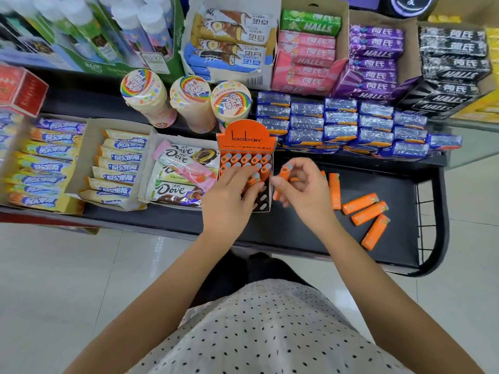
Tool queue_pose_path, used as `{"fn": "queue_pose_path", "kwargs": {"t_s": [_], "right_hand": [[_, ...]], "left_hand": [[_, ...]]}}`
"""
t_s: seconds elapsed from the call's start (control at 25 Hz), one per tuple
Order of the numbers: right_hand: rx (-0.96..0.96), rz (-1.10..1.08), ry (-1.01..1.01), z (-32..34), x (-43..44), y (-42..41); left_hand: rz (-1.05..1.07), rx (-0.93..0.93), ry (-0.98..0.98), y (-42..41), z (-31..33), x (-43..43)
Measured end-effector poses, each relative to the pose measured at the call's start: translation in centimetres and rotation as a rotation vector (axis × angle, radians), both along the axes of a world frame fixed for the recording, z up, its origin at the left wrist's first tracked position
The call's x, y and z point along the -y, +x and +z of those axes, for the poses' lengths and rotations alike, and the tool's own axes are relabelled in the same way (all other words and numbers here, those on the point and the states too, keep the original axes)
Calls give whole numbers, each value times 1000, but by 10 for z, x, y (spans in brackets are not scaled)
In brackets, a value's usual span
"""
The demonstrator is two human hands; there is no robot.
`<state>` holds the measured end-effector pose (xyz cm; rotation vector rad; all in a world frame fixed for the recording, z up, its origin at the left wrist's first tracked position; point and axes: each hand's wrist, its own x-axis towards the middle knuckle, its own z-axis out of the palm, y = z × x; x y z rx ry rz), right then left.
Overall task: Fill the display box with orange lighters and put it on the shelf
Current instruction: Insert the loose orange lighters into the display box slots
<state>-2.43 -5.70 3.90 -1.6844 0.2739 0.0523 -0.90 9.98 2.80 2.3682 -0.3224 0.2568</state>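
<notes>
both hands (232, 195) (302, 190) w/ lighters (284, 172), over box (244, 147)

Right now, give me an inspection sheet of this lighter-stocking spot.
Surface: black shelf, wire guard at its right end.
Job's things: display box, back rows filled, front slots empty; loose lighters lying right of it.
Clutter: Dove bars, candy tubs, blue packs, Halls boxes.
Grippers: left hand setting a lighter into the box; right hand holding a lighter.
Cables: nothing seen.
Surroundings: pale tiled floor, shop shelving above.
</notes>
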Motion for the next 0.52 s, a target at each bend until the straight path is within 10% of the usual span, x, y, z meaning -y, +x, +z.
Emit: {"fn": "queue_pose_path", "kwargs": {"t_s": [0.52], "right_hand": [[142, -11, -135, -17, -13, 0]], "left_hand": [[27, 132, 123, 13, -13, 2]]}}
